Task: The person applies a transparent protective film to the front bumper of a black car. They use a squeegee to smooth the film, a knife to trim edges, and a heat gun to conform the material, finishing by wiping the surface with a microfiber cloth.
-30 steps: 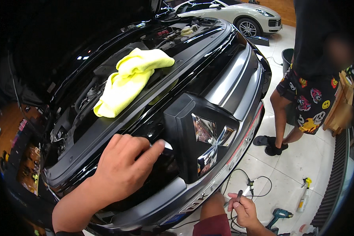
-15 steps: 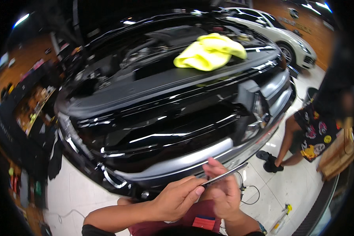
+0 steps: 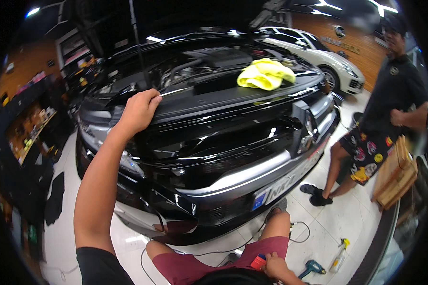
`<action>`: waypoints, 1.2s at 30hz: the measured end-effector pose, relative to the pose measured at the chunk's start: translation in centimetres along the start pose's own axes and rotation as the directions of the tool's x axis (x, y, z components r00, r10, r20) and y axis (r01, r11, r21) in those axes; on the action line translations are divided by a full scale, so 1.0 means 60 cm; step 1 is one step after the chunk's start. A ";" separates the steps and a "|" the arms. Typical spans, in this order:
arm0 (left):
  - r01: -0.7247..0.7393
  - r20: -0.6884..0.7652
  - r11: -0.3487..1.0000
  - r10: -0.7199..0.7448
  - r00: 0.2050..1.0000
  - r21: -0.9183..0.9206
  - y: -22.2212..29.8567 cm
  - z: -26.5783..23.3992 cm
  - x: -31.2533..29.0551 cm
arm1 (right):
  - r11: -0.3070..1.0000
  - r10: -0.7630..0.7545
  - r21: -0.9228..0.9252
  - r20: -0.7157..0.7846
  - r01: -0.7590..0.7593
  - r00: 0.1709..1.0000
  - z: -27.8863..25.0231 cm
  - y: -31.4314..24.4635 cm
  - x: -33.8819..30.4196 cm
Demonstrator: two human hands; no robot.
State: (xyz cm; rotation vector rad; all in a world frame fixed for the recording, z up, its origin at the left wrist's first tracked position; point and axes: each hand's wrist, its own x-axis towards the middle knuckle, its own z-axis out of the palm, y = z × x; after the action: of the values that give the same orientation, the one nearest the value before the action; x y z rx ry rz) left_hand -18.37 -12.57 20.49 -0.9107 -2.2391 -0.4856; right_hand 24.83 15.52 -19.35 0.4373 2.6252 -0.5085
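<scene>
the left hand (image 3: 141, 110) is up at the front of the engine bay, its fingers curled down at the black panel (image 3: 209, 99), with a thin pale strip (image 3: 175, 91) running on from the thumb side. the right hand (image 3: 277, 267) is low by the lap, fingers bent at the edge of a red-and-blue card (image 3: 257, 261) that lies against the maroon shorts (image 3: 176, 267). both hands are part closed, but with the fingertips small and turned away i cannot tell whether either one really grips anything.

the black car (image 3: 223, 161) fills the middle, its hood raised on a rod (image 3: 134, 33). a crumpled yellow towel (image 3: 265, 76) sits on the panel, well to the right of the left hand. below it, a black block with shiny faces (image 3: 302, 135) stands on the grille, next to the silver trim (image 3: 242, 173).

a dark cable (image 3: 309, 232) loops over the tiled floor beside the right knee. near the right forearm lie a teal drill (image 3: 313, 268) and a spray bottle with a yellow head (image 3: 338, 259). farther right, a person (image 3: 398, 88) in patterned shorts stands by a wooden stand (image 3: 395, 175); a white car (image 3: 335, 57) is parked behind.
</scene>
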 end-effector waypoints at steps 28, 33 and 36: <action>-0.022 0.010 0.997 0.023 1.000 -0.078 -0.021 0.044 0.000 | 0.811 -0.429 -0.555 -0.780 -0.186 0.456 -0.676 -0.140 0.180; -0.032 0.010 0.997 0.033 0.999 -0.069 -0.018 0.048 -0.004 | 0.874 -0.269 -0.427 -0.822 -0.231 0.503 -0.715 -0.129 0.150; -0.035 0.015 0.994 0.037 0.999 -0.099 -0.023 0.057 -0.007 | 0.885 -0.345 -0.449 -0.812 -0.126 0.470 -0.700 -0.137 0.116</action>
State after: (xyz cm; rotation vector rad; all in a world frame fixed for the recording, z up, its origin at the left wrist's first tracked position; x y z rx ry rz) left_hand -20.65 -11.86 17.65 -1.0076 -2.2265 -0.5788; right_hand 1.15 27.20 15.08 0.4319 3.6512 0.5156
